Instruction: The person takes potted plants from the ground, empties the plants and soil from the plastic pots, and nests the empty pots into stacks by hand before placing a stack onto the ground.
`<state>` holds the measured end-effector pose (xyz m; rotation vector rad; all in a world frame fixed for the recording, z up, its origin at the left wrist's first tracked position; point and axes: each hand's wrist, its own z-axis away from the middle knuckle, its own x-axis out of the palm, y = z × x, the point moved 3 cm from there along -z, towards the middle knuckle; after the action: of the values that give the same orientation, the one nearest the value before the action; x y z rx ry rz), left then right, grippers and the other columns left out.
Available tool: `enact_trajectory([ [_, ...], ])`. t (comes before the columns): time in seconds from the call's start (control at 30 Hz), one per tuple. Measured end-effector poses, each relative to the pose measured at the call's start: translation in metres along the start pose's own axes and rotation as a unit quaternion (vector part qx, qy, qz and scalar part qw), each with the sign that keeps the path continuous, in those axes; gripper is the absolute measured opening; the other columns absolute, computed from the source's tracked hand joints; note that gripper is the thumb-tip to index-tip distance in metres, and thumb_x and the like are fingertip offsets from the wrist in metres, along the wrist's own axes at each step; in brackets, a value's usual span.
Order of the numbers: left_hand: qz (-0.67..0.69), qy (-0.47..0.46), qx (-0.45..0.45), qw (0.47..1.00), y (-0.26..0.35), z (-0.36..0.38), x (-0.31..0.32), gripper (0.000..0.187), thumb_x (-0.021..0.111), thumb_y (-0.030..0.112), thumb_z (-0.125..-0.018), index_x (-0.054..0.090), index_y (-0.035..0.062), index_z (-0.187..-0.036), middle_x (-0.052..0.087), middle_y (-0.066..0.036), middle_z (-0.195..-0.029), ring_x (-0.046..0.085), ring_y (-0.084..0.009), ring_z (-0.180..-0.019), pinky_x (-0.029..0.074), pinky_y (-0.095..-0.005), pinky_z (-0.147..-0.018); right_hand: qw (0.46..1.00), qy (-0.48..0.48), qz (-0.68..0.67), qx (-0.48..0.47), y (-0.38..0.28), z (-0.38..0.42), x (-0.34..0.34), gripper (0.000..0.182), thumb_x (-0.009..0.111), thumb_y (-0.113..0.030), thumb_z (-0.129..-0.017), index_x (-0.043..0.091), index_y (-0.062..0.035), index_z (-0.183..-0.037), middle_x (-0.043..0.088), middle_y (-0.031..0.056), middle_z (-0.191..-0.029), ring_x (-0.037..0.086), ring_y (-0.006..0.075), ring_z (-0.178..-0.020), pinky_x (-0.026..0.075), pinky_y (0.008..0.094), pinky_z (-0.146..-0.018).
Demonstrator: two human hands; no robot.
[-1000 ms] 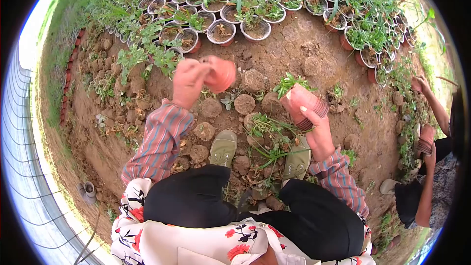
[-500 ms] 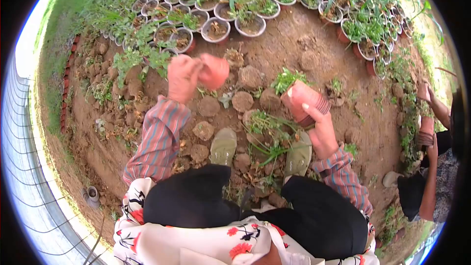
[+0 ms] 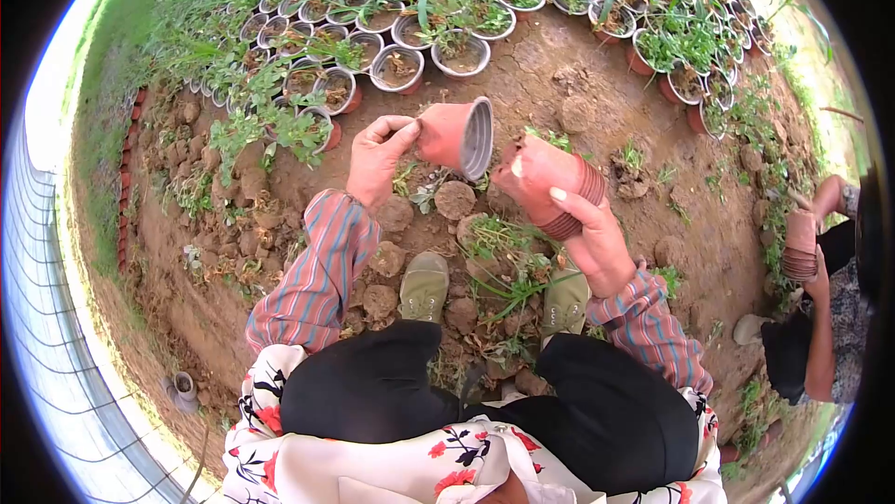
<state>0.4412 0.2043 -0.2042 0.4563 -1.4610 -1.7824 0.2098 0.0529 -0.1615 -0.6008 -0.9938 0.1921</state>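
Observation:
Pinched at its base by my left hand (image 3: 380, 157) is a single reddish-brown plastic plant pot (image 3: 447, 135). It lies on its side in the air, its grey inner rim turned right towards my other hand. My right hand (image 3: 599, 248) grips a stack of nested plant pots (image 3: 557, 178), tilted with the base end to the upper left. A small gap separates the single pot from the stack. Below them, pot-shaped clods of soil (image 3: 455, 199) and uprooted green plants (image 3: 503, 243) lie on the ground around my shoes (image 3: 425, 288).
Rows of potted plants (image 3: 398, 66) fill the far side, with another group (image 3: 685, 82) at the upper right. A co-worker's hands (image 3: 817, 271) hold a pot stack (image 3: 801, 245) at the right. More soil clods (image 3: 252, 182) lie left, near a wire fence (image 3: 65, 355).
My left hand has moved right with the single pot, which has turned so its rim faces the stack. The stack in my right hand has shifted slightly left and up.

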Motion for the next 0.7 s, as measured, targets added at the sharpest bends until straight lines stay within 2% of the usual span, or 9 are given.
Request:
enact_trajectory([
  [0.13, -0.159, -0.066, 0.167, 0.971, 0.018, 0.012, 0.043, 0.007, 0.068, 0.008, -0.083, 0.068, 0.0037, -0.088, 0.059, -0.003, -0.096, 0.054, -0.0104, -0.088, 0.045, -0.0264, -0.077, 0.999, -0.018, 0.038, -0.025, 0.003, -0.001, 0.007, 0.056, 0.067, -0.008, -0.079, 0.043, -0.0001, -0.129, 0.054, 0.0097, -0.125, 0.052, 0.0217, -0.116, 0.040, 0.0373, -0.102],
  [0.2, -0.136, -0.093, 0.132, 0.977, 0.032, 0.020, 0.061, 0.007, 0.067, 0.005, -0.082, 0.067, 0.0038, -0.088, 0.054, -0.004, -0.104, 0.051, -0.0130, -0.095, 0.044, -0.0291, -0.080, 0.998, 0.017, 0.060, -0.032, 0.008, -0.003, -0.001, 0.053, 0.067, -0.008, -0.080, 0.045, -0.0015, -0.128, 0.056, 0.0080, -0.122, 0.054, 0.0201, -0.113, 0.042, 0.0365, -0.099],
  [0.3, -0.450, -0.020, 0.475, 0.756, 0.070, 0.029, 0.081, 0.016, 0.071, 0.006, -0.071, 0.066, 0.0076, -0.086, 0.055, -0.005, -0.096, 0.052, -0.0240, -0.097, 0.041, -0.0350, -0.083, 0.983, 0.044, 0.165, -0.059, 0.007, 0.001, -0.008, 0.050, 0.069, -0.008, -0.079, 0.049, -0.0015, -0.125, 0.059, 0.0064, -0.116, 0.058, 0.0177, -0.105, 0.045, 0.0334, -0.094],
  [0.33, -0.449, -0.022, 0.475, 0.757, 0.078, 0.026, 0.080, 0.016, 0.071, 0.006, -0.071, 0.066, 0.0076, -0.086, 0.055, -0.005, -0.096, 0.052, -0.0240, -0.097, 0.041, -0.0350, -0.083, 0.962, 0.069, 0.250, -0.090, 0.006, 0.003, -0.011, 0.049, 0.072, -0.009, -0.077, 0.052, -0.0011, -0.121, 0.062, 0.0051, -0.112, 0.061, 0.0169, -0.099, 0.047, 0.0318, -0.092],
  [0.4, -0.608, -0.012, 0.524, 0.596, 0.083, 0.024, 0.080, 0.017, 0.072, 0.007, -0.070, 0.066, 0.0079, -0.086, 0.056, -0.003, -0.095, 0.052, -0.0231, -0.098, 0.040, -0.0359, -0.084, 0.961, 0.084, 0.242, -0.099, 0.003, 0.002, -0.019, 0.048, 0.071, -0.009, -0.078, 0.053, -0.0011, -0.121, 0.062, 0.0059, -0.113, 0.061, 0.0169, -0.100, 0.047, 0.0319, -0.092],
  [0.47, -0.607, -0.042, 0.494, 0.621, 0.076, 0.015, 0.075, 0.016, 0.071, 0.005, -0.071, 0.066, 0.0070, -0.086, 0.056, -0.003, -0.094, 0.052, -0.0235, -0.097, 0.040, -0.0364, -0.084, 0.960, 0.095, 0.237, -0.111, -0.002, -0.002, -0.022, 0.046, 0.071, -0.009, -0.078, 0.053, -0.0010, -0.120, 0.061, 0.0066, -0.113, 0.060, 0.0169, -0.101, 0.047, 0.0319, -0.092],
  [0.57, -0.419, -0.030, 0.362, 0.832, 0.060, 0.011, 0.070, 0.011, 0.068, 0.002, -0.077, 0.066, 0.0070, -0.087, 0.054, -0.005, -0.101, 0.051, -0.0201, -0.099, 0.041, -0.0332, -0.085, 0.991, 0.054, 0.101, -0.066, 0.000, -0.002, -0.016, 0.050, 0.071, -0.009, -0.079, 0.050, -0.0014, -0.124, 0.059, 0.0085, -0.118, 0.058, 0.0187, -0.108, 0.046, 0.0341, -0.095],
  [0.67, -0.372, -0.099, 0.328, 0.862, 0.039, 0.022, 0.089, 0.007, 0.067, 0.003, -0.079, 0.066, 0.0066, -0.085, 0.051, -0.007, -0.107, 0.050, -0.0183, -0.100, 0.042, -0.0314, -0.086, 1.000, 0.003, -0.027, -0.007, 0.005, -0.004, -0.004, 0.056, 0.070, -0.009, -0.079, 0.045, -0.0019, -0.129, 0.055, 0.0100, -0.124, 0.054, 0.0212, -0.114, 0.044, 0.0372, -0.098],
  [0.7, -0.326, -0.113, 0.292, 0.892, 0.037, 0.021, 0.090, 0.031, 0.074, 0.013, -0.074, 0.062, 0.0090, -0.103, 0.051, -0.006, -0.108, 0.048, -0.0221, -0.103, 0.038, -0.0352, -0.092, 0.999, -0.009, -0.049, 0.002, 0.003, -0.002, 0.002, 0.059, 0.070, -0.010, -0.080, 0.042, -0.0023, -0.131, 0.053, 0.0102, -0.126, 0.053, 0.0221, -0.115, 0.044, 0.0381, -0.099],
])
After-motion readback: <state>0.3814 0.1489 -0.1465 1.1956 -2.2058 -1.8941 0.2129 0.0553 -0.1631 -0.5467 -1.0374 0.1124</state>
